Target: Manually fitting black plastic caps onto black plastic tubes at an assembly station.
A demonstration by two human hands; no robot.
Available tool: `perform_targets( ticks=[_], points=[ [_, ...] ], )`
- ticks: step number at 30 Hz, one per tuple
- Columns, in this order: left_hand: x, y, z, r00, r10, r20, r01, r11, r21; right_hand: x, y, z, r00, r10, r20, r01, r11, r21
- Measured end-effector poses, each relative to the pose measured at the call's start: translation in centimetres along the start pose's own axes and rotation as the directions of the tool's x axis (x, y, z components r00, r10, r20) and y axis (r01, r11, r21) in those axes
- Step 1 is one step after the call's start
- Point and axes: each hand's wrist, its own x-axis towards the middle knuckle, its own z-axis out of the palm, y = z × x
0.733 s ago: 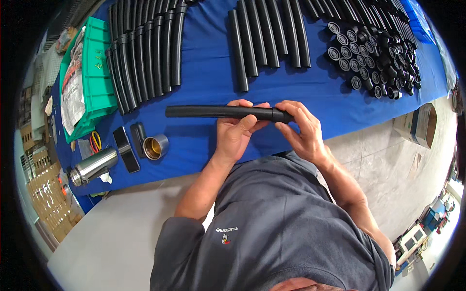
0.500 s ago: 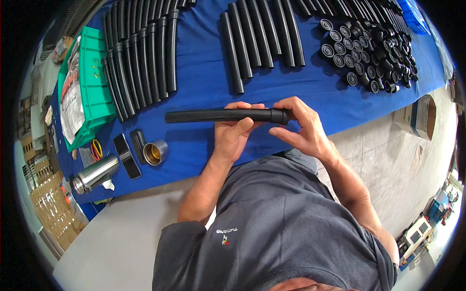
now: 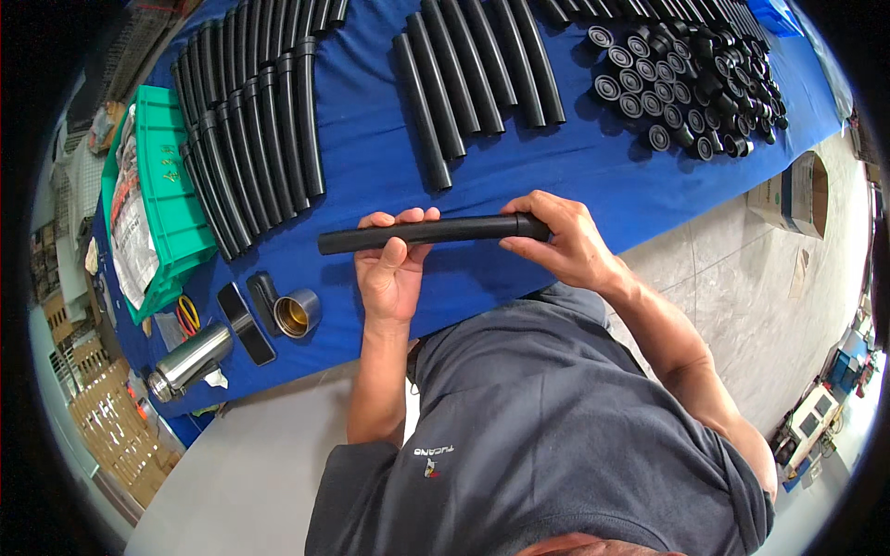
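A black tube [image 3: 464, 229] lies level across both hands, just above the near part of the blue-covered table. My left hand [image 3: 393, 273] grips it left of its middle, thumb on the near side and fingers behind. Around the wider black end cap [image 3: 530, 226] at the tube's right end, my right hand [image 3: 570, 243] is closed, thumb below and fingers over the top. Part of the cap is hidden by that hand. Past the held tube, several plain black tubes [image 3: 456, 79] lie side by side. Many loose black caps [image 3: 649, 93] stand and lie in a cluster to their right.
At the left, several capped tubes [image 3: 269, 139] lie in rows beside a green crate [image 3: 176, 199]. Nearer me are a steel flask [image 3: 190, 360], a phone [image 3: 247, 324] and a metal cup [image 3: 297, 313]. A cardboard box [image 3: 799, 196] stands on the floor at right.
My left hand has slid leftward along the tube, away from the capped end. My right hand has closed further around the cap. The view has shifted slightly.
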Motion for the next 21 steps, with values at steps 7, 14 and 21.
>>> perform_targets(
  ticks=[7, 14, 21],
  points=[
    [0.05, 0.15, -0.25, 1.000, -0.016, 0.021, 0.016, 1.000, 0.017, 0.15, 0.19, -0.65, 0.993, -0.071, 0.099, 0.076, 0.996, -0.052],
    [-0.05, 0.29, -0.42, 1.000, -0.018, -0.009, 0.018, 1.000, -0.003, 0.41, -0.26, -0.52, 0.990, -0.080, 0.116, 0.084, 0.996, -0.029],
    [-0.06, 0.19, -0.45, 1.000, -0.006, -0.003, 0.006, 1.000, -0.024, 0.26, -0.59, -0.27, 0.995, -0.066, 0.073, 0.069, 0.997, -0.039]
  ],
)
